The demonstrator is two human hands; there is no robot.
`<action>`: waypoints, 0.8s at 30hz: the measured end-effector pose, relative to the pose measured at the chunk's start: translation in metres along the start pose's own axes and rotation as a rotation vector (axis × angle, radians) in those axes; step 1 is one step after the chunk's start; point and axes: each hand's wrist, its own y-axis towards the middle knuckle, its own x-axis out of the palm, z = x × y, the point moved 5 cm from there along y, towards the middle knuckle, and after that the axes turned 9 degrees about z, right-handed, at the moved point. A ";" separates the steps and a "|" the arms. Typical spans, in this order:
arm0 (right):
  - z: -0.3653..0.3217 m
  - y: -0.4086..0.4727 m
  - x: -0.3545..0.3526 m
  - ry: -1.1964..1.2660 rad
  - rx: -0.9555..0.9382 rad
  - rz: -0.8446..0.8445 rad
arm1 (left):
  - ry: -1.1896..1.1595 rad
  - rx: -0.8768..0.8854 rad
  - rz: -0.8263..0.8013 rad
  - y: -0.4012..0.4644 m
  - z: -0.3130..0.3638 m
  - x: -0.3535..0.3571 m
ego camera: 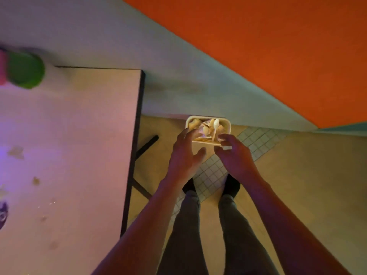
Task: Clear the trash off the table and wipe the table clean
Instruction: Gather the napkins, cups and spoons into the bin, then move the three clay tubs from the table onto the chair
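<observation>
Trash fills a small pale tray (208, 121), which sits out past the tabletop's (79, 135) right edge, over the floor (307, 185) and close to the base of the wall (178, 66). Inside it lie a white plastic spoon (215, 126) and crumpled scraps of paper and food leftovers (too blurred to name one by one). Both hands reach to the tray's near side. The left hand (183, 153) has its fingers spread and nearly straight, fingertips at the tray's left near corner, thumb apart below; its grip is loose and apart. The right hand (234, 155) has its fingers curled at the tray's near right edge, the thumb below and the fingers above the rim, so its grip looks pinched on the tray.

On the tabletop, well to the left of the tray, crumbs and smears (16, 152) are scattered. At the far left corner stands a green round container (25, 70), with something pink (3, 68) just beside it, cut by the frame edge. The wall above is orange (258, 46) in its upper part. Below the hands, the person's legs and dark shoes (231, 185) stand on the floor.
</observation>
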 end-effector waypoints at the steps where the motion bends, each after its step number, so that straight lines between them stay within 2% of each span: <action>1: -0.013 -0.010 -0.008 0.008 -0.007 -0.008 | -0.018 -0.005 0.025 -0.009 0.012 -0.015; 10: -0.107 -0.060 -0.044 0.037 -0.176 -0.118 | -0.109 -0.095 0.212 -0.068 0.063 -0.115; 24: -0.227 -0.085 -0.004 0.023 -0.330 -0.314 | -0.237 -0.238 0.538 -0.112 0.027 -0.229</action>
